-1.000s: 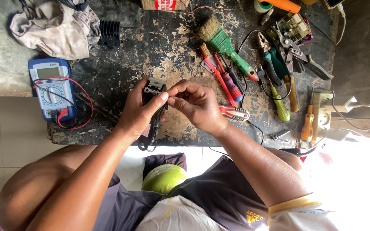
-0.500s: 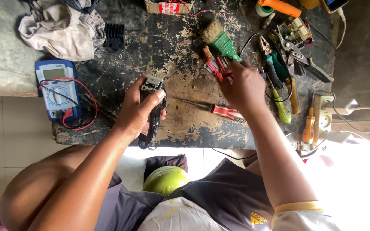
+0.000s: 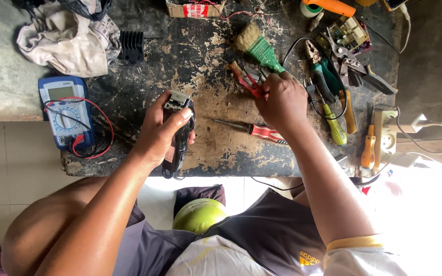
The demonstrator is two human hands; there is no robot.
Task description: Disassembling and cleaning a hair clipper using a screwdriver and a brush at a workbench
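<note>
My left hand (image 3: 160, 132) grips a black hair clipper (image 3: 177, 134) upright over the worn dark bench, its metal blade head pointing away from me. My right hand (image 3: 281, 100) rests farther back and to the right, fingers closed on the red-handled pliers (image 3: 245, 79) lying beside a green-handled brush (image 3: 260, 47). A red-handled screwdriver (image 3: 256, 130) lies on the bench between the two hands, just under my right wrist.
A blue multimeter (image 3: 65, 111) with red and black leads sits at the left edge. A crumpled cloth (image 3: 67, 41) and a black comb guard (image 3: 131, 45) lie back left. Pliers, cutters, screwdrivers (image 3: 335, 126), a circuit board (image 3: 350, 31) and a power strip (image 3: 386, 137) crowd the right.
My right hand has left the clipper and moved back and right to the red-handled pliers. The left hand keeps its hold on the clipper, which has tilted little.
</note>
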